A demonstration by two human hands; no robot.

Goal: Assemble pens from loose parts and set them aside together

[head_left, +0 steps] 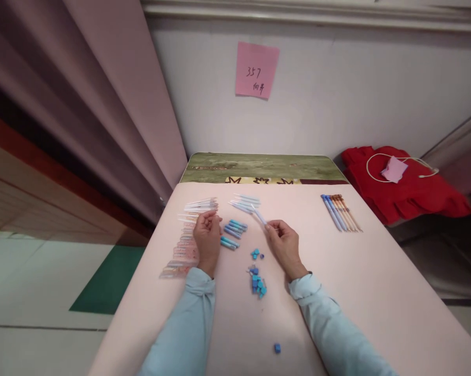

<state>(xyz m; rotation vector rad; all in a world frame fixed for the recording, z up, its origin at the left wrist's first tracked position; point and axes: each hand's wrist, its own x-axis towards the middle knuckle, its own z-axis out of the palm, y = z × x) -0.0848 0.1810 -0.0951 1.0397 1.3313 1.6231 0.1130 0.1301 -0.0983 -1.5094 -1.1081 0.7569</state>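
My right hand pinches the end of a pale blue pen barrel that points up and left toward a small pile of similar pale barrels. My left hand is curled closed above the table; what its fingers hold is hidden. Short blue pen parts lie between the two hands. Small blue caps are scattered just in front of my wrists, with one stray cap nearer me.
Clear thin refills and a row of pinkish clear tubes lie left of my left hand on the pink table. Finished pens lie in a row at the right. A red cloth and pink wall note are beyond.
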